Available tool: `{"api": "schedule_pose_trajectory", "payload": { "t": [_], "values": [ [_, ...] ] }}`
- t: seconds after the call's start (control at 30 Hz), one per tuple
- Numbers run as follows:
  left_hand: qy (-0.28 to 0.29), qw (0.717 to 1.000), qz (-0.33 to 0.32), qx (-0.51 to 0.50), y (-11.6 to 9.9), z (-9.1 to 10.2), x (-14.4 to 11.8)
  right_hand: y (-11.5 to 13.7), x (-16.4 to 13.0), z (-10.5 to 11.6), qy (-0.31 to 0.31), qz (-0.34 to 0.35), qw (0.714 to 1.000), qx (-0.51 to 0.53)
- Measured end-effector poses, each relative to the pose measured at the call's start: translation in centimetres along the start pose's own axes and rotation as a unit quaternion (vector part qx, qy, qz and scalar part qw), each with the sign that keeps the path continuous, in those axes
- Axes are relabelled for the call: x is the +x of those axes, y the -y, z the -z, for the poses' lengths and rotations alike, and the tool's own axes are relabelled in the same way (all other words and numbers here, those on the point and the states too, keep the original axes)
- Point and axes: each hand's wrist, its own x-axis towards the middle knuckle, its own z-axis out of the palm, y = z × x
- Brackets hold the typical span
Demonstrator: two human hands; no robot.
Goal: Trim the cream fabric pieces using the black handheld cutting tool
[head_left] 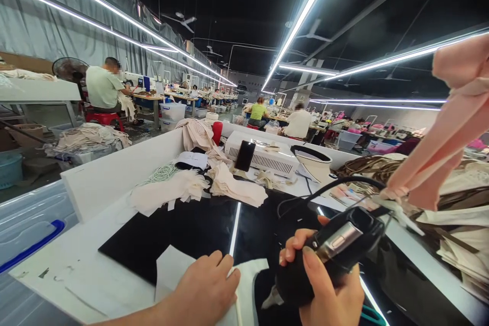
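My right hand [328,285] grips a black corded hand tool with a silver panel [346,239], fingers wrapped round its body and thumb along the near side. Its exact kind I cannot make out. Below and to the left, my left hand [208,282] lies with curled fingers on a white fabric piece [250,282], pinning it against the glossy black board [183,234]. Part of the fabric is hidden under that hand. A knotted pink fabric strip [431,163] hangs down by the tool's rear end and cord [336,182].
Behind the board lie cream fabric stacks [171,191], a phone [245,155], a white vented box [275,155] and green cord [160,172]. A low white wall [126,173] edges the table. Fabric piles [458,234] stand at right. Several people sit at sewing tables beyond.
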Motion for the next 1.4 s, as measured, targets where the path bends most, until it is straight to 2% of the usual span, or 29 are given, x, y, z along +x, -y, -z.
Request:
{"api": "schedule_pose_trajectory", "payload": {
  "t": [0.1,0.2,0.37,0.47,0.57,0.7,0.8,0.93,1.03,1.2,1.3,1.4],
  "values": [
    [0.056,0.997,0.045,0.0,-1.2,0.6,0.9,0.2,0.0,0.8,0.013,0.021,1.0,-0.006],
    [0.128,0.988,0.087,-0.009,-1.6,2.2,1.6,0.5,-0.2,1.7,0.023,0.032,0.999,-0.006],
    [0.222,0.967,0.121,-0.029,-0.9,5.7,2.2,1.4,-0.4,2.1,0.018,0.05,0.999,0.007],
    [0.241,0.963,0.115,-0.029,-0.3,6.9,2.1,1.7,-0.4,1.9,0.007,0.051,0.999,0.011],
    [0.214,0.972,0.094,-0.009,0.1,7.0,1.8,1.7,-0.5,1.8,0.01,0.055,0.998,0.015],
    [0.096,0.995,0.017,0.031,0.6,6.5,1.4,1.4,-0.8,1.4,0.017,0.059,0.998,0.029],
    [0.026,0.996,-0.079,-0.033,0.6,6.3,1.6,1.2,-1.0,1.2,0.022,0.055,0.998,0.033],
    [-0.029,0.971,-0.19,-0.142,0.3,6.2,2.0,0.7,-1.2,1.2,0.034,0.058,0.997,0.036],
    [-0.035,0.954,-0.239,-0.18,0.1,5.9,2.3,0.4,-1.3,1.2,0.04,0.064,0.997,0.032],
    [-0.03,0.941,-0.279,-0.187,0.3,5.1,2.7,0.2,-1.5,1.2,0.048,0.067,0.996,0.026],
    [-0.023,0.938,-0.287,-0.192,0.8,4.4,2.7,0.2,-1.6,1.3,0.053,0.065,0.996,0.023],
    [0.003,0.94,-0.266,-0.215,1.3,4.0,2.5,0.3,-1.6,1.3,0.055,0.066,0.996,0.021]
  ]
}}
